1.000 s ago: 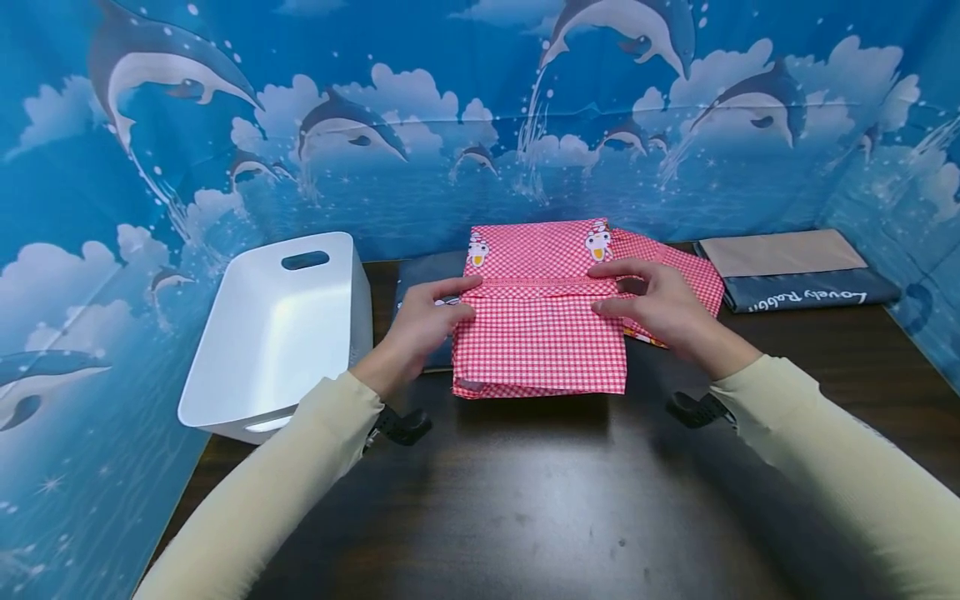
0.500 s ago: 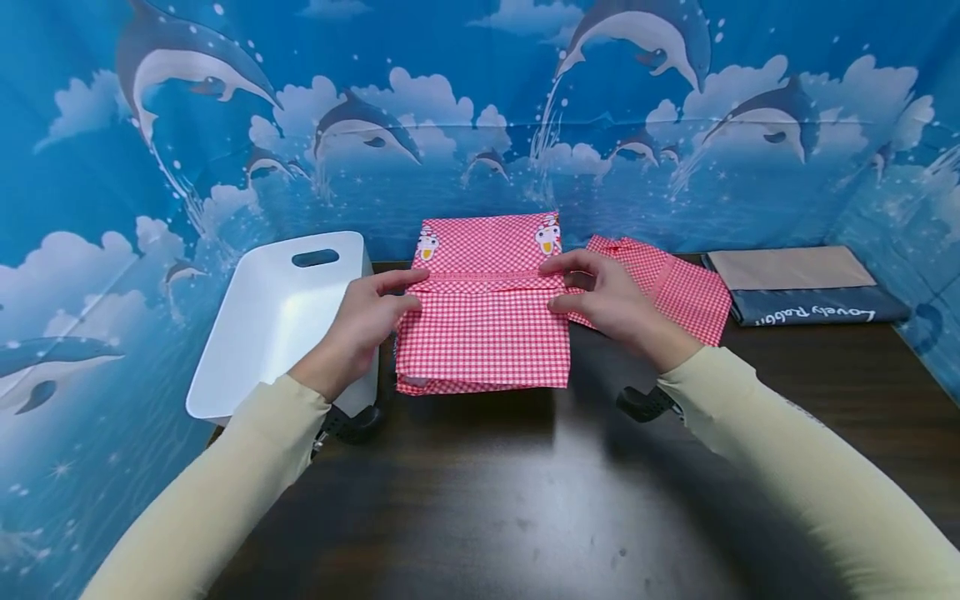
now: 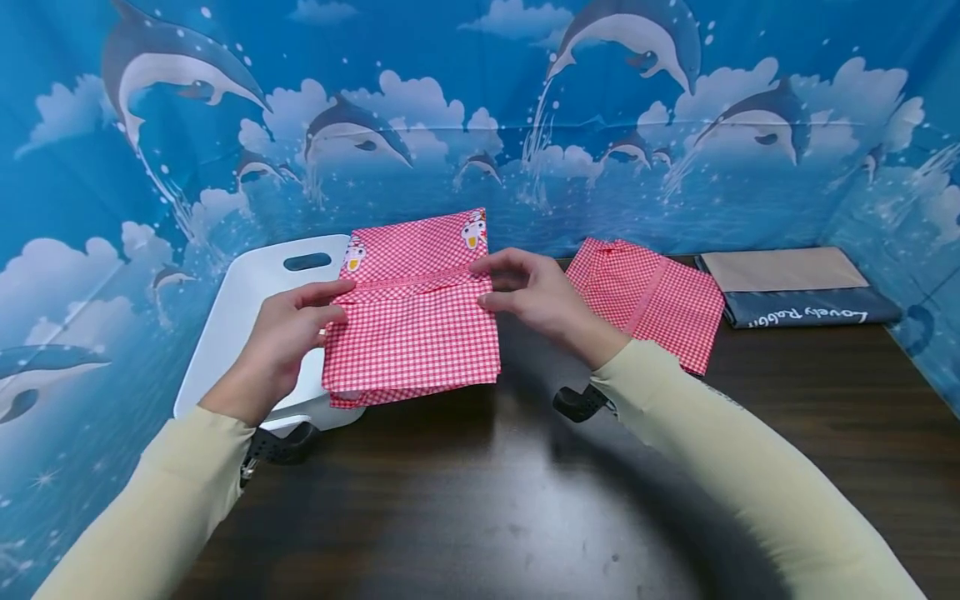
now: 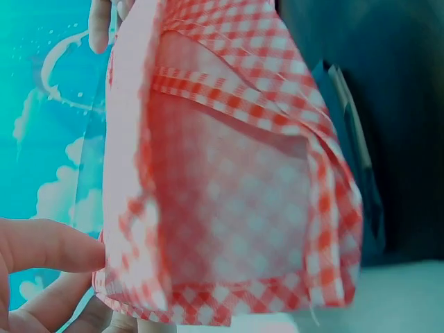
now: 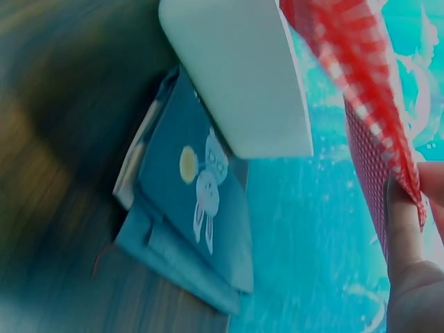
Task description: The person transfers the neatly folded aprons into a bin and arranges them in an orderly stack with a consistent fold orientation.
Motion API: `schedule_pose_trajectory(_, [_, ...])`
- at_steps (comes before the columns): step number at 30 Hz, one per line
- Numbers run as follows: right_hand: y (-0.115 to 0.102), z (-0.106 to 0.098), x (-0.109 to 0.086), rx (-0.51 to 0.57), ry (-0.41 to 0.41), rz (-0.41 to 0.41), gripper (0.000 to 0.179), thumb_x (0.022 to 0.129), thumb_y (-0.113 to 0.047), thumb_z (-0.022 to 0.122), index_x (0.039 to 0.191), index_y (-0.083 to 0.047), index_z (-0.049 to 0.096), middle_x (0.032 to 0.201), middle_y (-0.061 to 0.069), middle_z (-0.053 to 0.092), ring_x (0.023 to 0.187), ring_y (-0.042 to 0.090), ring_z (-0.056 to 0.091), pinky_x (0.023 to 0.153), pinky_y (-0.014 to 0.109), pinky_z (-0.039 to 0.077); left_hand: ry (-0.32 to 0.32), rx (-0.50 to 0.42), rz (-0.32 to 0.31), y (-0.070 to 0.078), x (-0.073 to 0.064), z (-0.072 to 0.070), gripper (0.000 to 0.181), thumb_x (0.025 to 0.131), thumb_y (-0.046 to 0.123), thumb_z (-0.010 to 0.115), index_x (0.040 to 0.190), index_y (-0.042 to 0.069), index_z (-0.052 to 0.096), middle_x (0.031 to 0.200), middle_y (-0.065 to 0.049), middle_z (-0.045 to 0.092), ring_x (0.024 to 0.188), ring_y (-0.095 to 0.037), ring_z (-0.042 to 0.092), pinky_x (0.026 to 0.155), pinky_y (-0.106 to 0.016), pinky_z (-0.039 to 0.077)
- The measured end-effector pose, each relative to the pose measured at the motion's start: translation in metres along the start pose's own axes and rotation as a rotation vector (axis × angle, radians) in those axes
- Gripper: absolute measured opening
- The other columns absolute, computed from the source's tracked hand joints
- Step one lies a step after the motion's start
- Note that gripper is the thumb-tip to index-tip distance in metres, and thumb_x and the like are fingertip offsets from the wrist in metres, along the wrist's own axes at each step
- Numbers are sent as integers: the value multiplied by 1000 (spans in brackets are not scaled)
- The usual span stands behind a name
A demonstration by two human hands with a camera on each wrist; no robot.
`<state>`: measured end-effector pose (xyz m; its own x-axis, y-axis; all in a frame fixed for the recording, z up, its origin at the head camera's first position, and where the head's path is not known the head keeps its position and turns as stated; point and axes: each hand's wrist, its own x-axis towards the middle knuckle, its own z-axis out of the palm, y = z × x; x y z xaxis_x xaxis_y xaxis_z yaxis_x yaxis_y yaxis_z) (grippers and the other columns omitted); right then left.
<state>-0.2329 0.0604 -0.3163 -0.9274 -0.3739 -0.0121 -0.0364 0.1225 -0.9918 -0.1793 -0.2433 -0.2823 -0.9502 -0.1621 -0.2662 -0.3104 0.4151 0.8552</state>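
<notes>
A folded red-and-white checked cloth (image 3: 416, 337) with small rabbit prints at its upper corners is held up above the table. My left hand (image 3: 273, 342) pinches its left edge, and my right hand (image 3: 540, 300) pinches the right edge between thumb and fingers. In the head view the cloth overlaps the right part of a white plastic bin (image 3: 247, 300). The left wrist view looks into the cloth's open folded side (image 4: 229, 180). Fingers of my right hand on the cloth edge show in the right wrist view.
Another red checked cloth (image 3: 667, 308) lies on the dark table (image 3: 480, 500), to the right. Beyond it is a folded navy and beige cloth (image 3: 795, 292). A folded blue cloth with a rabbit print (image 5: 201, 187) lies beside the bin, hidden in the head view. A dolphin-print curtain (image 3: 435, 150) stands behind.
Both hands have carried the folded checked cloth leftward, from mid-table to in front of the bin, and it now tilts slightly. The checked cloth on the right has come more into view.
</notes>
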Motion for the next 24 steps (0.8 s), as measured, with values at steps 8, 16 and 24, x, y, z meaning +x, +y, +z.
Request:
schedule_pose_trajectory(8, [-14, 32, 14, 6, -18, 42, 43, 98, -5, 76, 140, -14, 71, 142, 9, 69, 127, 25, 70, 106, 45, 60, 58, 21, -43, -5, -2, -28, 60, 110, 28, 57, 167, 17, 42, 178, -12, 28, 156, -35, 32, 127, -59, 38])
schedule_pose_trajectory(16, [-18, 64, 27, 63, -135, 24, 63, 96, 1, 74, 155, -16, 58, 151, 11, 59, 127, 29, 72, 100, 44, 63, 111, 18, -104, -12, -4, -56, 60, 111, 32, 54, 168, 19, 39, 181, -12, 16, 160, -35, 24, 128, -53, 38])
schedule_pose_trajectory(24, [-27, 96, 34, 51, -257, -15, 82, 93, 6, 72, 165, -20, 41, 155, 13, 55, 128, 29, 71, 88, 35, 65, 180, 32, -140, -20, -7, -77, 58, 112, 29, 52, 169, 23, 38, 181, -14, 14, 140, -23, 43, 82, -15, 57])
